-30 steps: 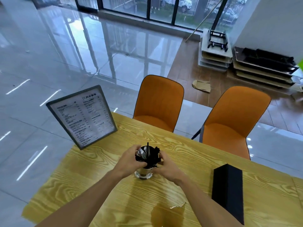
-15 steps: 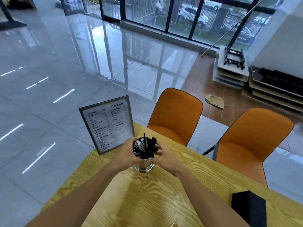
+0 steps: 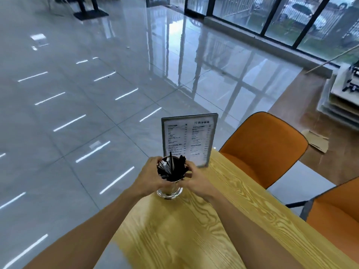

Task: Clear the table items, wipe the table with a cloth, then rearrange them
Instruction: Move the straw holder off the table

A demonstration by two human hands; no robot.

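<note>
Yellow wood-grain worktop point(image 3: 223, 226), glossy grey tiled floor point(image 3: 87, 94) all round, glazed wall with dark frames point(image 3: 281, 18) at far side. Metal cup point(image 3: 170, 180) of black sticks standing on worktop near its corner, gripped from both sides: left hand point(image 3: 149, 176) curled round left wall, right hand point(image 3: 195, 181) curled round right wall. Framed menu stand point(image 3: 189, 139) upright just behind cup. Two orange chairs point(image 3: 266, 150) along right edge. Stacked boards point(image 3: 342, 101) against right wall.
</note>
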